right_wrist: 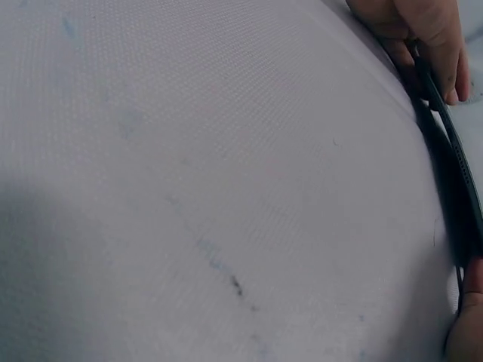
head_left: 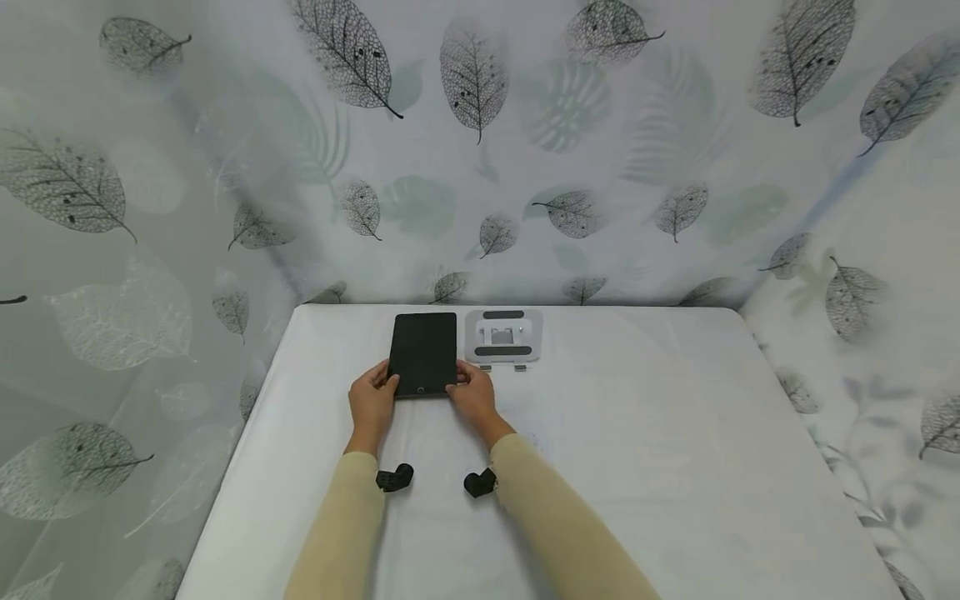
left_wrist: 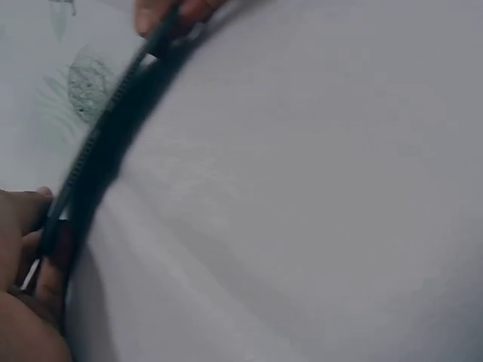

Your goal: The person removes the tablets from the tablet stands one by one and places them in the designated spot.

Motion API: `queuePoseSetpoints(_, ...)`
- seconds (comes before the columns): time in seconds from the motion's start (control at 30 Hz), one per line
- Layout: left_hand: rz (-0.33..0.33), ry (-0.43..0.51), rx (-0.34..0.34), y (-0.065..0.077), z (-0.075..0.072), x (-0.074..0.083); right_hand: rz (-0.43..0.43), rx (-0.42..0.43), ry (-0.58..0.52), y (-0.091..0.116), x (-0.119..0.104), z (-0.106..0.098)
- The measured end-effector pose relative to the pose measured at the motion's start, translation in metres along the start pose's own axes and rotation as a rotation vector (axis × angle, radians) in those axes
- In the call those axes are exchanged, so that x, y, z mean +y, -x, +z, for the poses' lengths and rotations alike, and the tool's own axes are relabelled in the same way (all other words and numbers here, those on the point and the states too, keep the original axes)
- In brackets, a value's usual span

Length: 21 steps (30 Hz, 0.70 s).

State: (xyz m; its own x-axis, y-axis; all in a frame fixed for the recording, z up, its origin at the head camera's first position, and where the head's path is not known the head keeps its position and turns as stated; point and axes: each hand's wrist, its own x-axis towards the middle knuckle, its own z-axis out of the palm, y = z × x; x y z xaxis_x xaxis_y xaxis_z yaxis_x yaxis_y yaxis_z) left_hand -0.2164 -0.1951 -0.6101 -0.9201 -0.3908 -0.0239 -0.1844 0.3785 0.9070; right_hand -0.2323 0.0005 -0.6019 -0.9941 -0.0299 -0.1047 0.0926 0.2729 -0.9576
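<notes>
A black tablet with a round button at its near edge lies between my two hands, screen up. My left hand grips its lower left corner, thumb on top and fingers at the side. The lower right corner is pinched by my right hand. In the left wrist view the tablet appears edge-on, with a dark band under it and fingers underneath at the near end. The right wrist view also catches only the tablet's thin edge, held at both ends.
Just right of the tablet lies a white and grey stand with dark pads and small metal hinge pieces. Everything rests on a white-covered table. Leaf-patterned curtains enclose the back and both sides.
</notes>
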Motion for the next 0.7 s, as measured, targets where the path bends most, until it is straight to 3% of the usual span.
queuePoseSetpoints(0.17,0.069,0.006,0.164,0.004,0.006,-0.006,-0.038,0.043,0.019,0.001,0.007,0.008)
queuePoseSetpoints(0.27,0.106,0.011,0.219,0.008,0.011,-0.008,-0.051,0.06,0.034,0.003,0.01,0.009)
queuePoseSetpoints(0.43,0.185,-0.024,0.214,0.013,0.016,-0.011,-0.103,0.074,0.075,0.008,0.012,0.008)
queuePoseSetpoints(0.7,0.215,-0.033,0.221,0.013,0.018,-0.014,-0.248,0.063,0.285,0.008,0.024,0.008)
